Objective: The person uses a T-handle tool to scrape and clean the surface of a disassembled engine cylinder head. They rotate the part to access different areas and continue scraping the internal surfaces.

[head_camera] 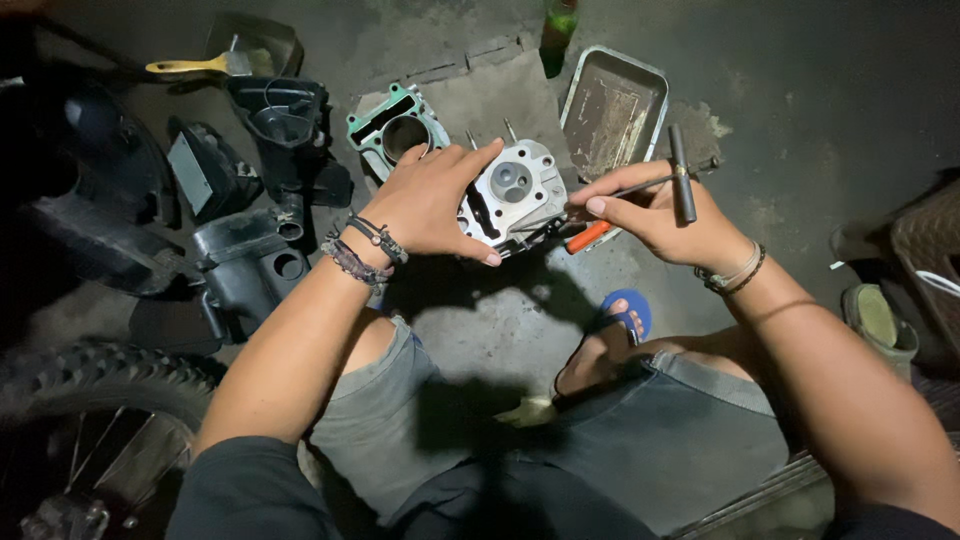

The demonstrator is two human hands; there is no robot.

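cylinder head (512, 190): silver, finned, round port | left hand (428, 203) grips it | right hand (655, 215) pinches T-handle wrench (680, 175)

You're over a dark, stained concrete floor (800, 90) under harsh light. A knobby tyre (100, 375) sits at your lower left.

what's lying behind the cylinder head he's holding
Behind the cylinder head, on the floor, lie a cylinder block with a green gasket and a metal tray. The head and left hand hide the floor directly beneath.
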